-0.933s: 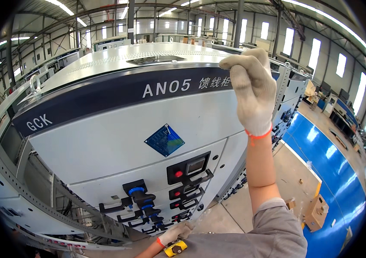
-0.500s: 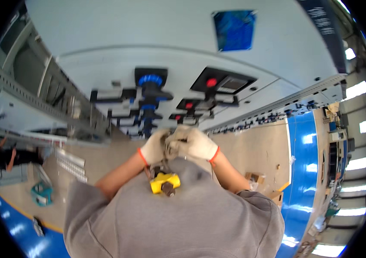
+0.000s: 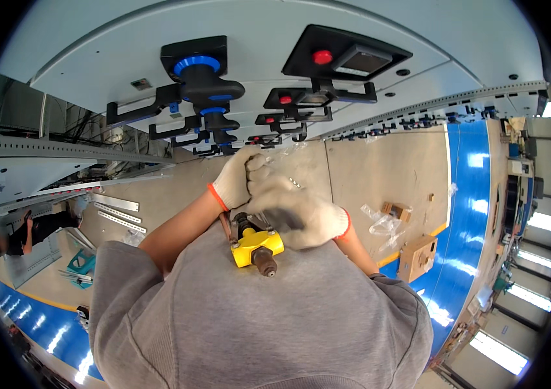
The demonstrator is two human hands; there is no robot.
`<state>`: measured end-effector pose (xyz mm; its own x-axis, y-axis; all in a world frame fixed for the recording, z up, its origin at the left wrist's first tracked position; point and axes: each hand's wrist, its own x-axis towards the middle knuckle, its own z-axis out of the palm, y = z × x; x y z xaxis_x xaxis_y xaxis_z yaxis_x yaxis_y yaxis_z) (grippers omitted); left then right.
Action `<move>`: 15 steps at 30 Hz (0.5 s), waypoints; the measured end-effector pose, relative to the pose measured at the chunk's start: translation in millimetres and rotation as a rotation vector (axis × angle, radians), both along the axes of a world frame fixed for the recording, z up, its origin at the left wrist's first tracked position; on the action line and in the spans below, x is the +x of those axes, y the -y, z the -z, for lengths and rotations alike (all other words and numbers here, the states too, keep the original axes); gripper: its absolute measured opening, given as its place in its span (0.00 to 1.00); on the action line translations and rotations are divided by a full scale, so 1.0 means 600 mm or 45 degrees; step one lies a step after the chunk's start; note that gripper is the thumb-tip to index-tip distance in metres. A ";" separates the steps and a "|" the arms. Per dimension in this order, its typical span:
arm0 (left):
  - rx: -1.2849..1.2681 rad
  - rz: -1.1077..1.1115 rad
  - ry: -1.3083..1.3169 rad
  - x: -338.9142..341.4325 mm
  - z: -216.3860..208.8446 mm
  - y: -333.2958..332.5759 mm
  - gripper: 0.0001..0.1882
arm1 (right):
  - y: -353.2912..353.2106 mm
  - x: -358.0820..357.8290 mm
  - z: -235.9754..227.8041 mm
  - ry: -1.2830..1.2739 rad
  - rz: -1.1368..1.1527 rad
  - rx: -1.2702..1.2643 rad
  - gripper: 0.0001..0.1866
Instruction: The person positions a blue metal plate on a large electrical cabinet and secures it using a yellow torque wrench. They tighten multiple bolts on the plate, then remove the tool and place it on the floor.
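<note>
Left hand [image 3: 234,179], right hand [image 3: 313,217] (two, gloved) near one yellow tool [image 3: 256,247]

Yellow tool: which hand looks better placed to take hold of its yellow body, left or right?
Probably right: the right hand is close beside the yellow tool, while the left hand sits farther from its yellow body, higher in the picture.

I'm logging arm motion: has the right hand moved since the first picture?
Yes, downward: the right hand was raised above the top red button on the cabinet and now shows below it, in front of the grey shirt.
</note>
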<state>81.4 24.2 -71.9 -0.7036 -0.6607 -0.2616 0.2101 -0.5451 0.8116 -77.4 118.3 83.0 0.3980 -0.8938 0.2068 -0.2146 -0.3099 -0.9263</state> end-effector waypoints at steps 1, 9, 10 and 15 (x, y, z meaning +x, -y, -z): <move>0.593 0.181 -0.158 0.001 -0.011 0.028 0.15 | 0.004 0.007 -0.009 0.064 -0.136 0.000 0.30; 1.024 0.310 -0.121 -0.002 -0.071 0.039 0.09 | 0.023 0.026 0.061 0.320 -0.388 0.191 0.33; 1.042 0.298 -0.118 -0.003 -0.073 0.038 0.10 | 0.022 0.031 0.070 0.368 -0.386 0.168 0.33; 0.941 0.289 -0.197 -0.006 -0.053 0.035 0.10 | 0.013 0.033 0.089 0.070 -0.228 0.322 0.33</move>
<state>77.8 3.1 -40.2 -0.8647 -0.1900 -0.4650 0.1104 -0.9750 0.1931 -57.5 110.5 29.4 0.5479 -0.8365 0.0123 -0.1247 -0.0962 -0.9875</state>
